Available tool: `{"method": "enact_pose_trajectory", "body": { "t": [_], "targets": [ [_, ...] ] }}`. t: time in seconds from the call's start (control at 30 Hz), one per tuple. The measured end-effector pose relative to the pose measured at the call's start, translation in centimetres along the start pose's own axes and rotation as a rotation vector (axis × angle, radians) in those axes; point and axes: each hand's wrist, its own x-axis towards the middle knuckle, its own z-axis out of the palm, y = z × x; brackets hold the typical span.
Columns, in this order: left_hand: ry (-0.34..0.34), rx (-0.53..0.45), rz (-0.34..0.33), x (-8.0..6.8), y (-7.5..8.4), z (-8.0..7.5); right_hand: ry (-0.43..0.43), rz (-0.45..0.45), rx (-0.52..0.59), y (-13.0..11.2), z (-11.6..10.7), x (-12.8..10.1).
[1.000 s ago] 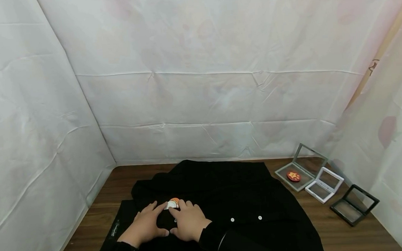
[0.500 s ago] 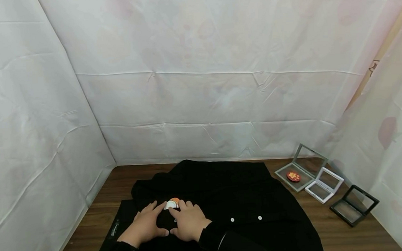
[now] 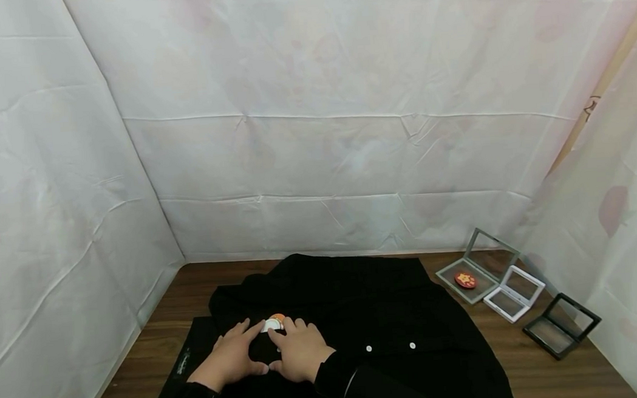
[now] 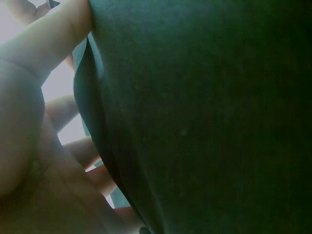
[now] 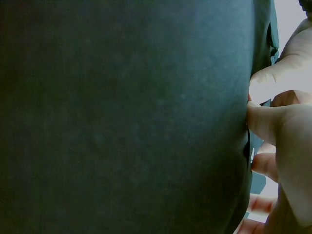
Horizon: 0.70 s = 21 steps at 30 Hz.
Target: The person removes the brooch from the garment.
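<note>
Low in the centre-left of the head view, the left hand (image 3: 231,356) and the right hand (image 3: 301,351) lie side by side with relaxed fingers pressing flat on a black button-front cloth garment (image 3: 358,318) spread over the dark wooden table (image 3: 525,357), their fingertips meeting at a small round orange-and-white badge (image 3: 274,322) that sits on the fabric; neither hand grips anything. The badge looks light, stiff and smooth, best pinched by its rim, while the garment is soft and limp and would bunch if dragged. At lower right, well apart, lie three open shallow display cases (image 3: 513,293), the grey one holding a red round badge (image 3: 465,279).
</note>
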Motion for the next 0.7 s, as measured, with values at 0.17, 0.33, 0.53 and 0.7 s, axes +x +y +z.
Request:
{"method": "enact_pose_trajectory", "body": {
  "t": [0.17, 0.33, 0.53, 0.7],
  "targets": [
    [-0.008, -0.004, -0.003, -0.14, 0.23, -0.27, -0.002, -0.007, -0.003, 0.11, 0.11, 0.22],
    [-0.016, -0.004, -0.008, -0.12, 0.44, -0.61, -0.007, -0.008, -0.005, 0.28, 0.11, 0.60],
    [-0.020, -0.003, -0.005, -0.06, 0.39, -0.60, -0.030, -0.009, -0.033, 0.34, -0.07, 0.80],
    [-0.027, 0.000, -0.010, 0.04, 0.22, -0.42, -0.045, -0.017, -0.092, 0.39, 0.16, 0.98]
  ]
}}
